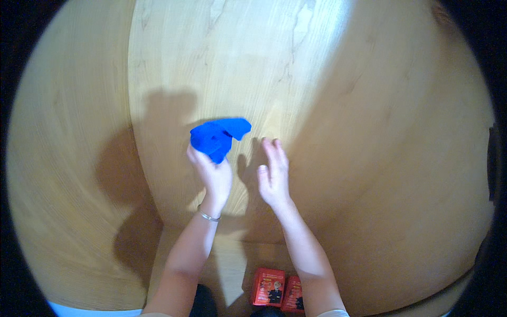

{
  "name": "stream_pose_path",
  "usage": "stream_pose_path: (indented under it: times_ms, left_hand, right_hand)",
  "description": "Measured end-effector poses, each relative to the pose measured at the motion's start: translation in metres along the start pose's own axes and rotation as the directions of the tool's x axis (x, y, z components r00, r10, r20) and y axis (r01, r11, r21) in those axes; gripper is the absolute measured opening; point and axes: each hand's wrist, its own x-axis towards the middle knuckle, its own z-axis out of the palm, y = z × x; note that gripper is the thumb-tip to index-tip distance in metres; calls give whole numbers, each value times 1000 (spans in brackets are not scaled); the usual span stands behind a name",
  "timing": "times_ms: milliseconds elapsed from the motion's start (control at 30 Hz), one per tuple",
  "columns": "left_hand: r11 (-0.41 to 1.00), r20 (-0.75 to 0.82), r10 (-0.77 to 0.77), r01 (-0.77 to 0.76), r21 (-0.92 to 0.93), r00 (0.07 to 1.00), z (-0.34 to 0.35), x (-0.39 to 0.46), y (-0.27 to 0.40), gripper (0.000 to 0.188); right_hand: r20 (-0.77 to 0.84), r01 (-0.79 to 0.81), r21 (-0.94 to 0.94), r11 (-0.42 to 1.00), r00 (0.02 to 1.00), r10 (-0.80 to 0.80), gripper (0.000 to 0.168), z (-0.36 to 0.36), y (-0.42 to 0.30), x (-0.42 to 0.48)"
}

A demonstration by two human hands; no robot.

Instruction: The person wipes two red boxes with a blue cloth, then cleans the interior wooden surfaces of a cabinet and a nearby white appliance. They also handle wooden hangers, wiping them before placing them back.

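My left hand [212, 170] grips a bright blue piece of fabric [214, 136], bunched up, with one flap sticking out to the right. Its exact kind cannot be told. Thumb and fingertips are partly hidden under the cloth. A thin metal bangle [210, 216] circles the left wrist. To the right, apart from the cloth, my right hand [274, 170] holds nothing, its thumb spread from the fingers. Both hands are over a light wood-grain tabletop [253, 71].
Two red packages [269, 287] with writing and a printed figure lie below the table's near edge, the right one partly covered by my right forearm. Another wood-grain surface [67, 166] adjoins on the left along a seam. A dark object [491, 164] shows at the right rim.
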Motion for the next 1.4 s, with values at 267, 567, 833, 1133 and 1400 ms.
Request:
stream_pose_path:
  times_ms: [267, 567, 833, 1133, 1400]
  left_hand:
    - [654, 349, 313, -467, 595, 883, 89, 31, -44, 51]
    - [500, 515, 200, -539, 678, 834, 143, 2, -234, 38]
    - [585, 439, 161, -444, 679, 884, 243, 170, -290, 47]
    - [635, 61, 491, -405, 658, 869, 302, 302, -282, 82]
    - [604, 60, -80, 1, 797, 995, 250, 330, -154, 93]
  right_hand:
    - [-115, 43, -148, 988, 992, -60, 55, 17, 66, -12]
    - [-224, 21, -115, 993, 974, -46, 58, 100, 208, 90]
    - [-170, 139, -165, 976, 971, -167, 62, 175, 339, 180]
    - [-128, 329, -397, 857, 905, -406, 58, 194, 361, 313]
    - [93, 486, -506, 713, 852, -515, 48, 59, 237, 509]
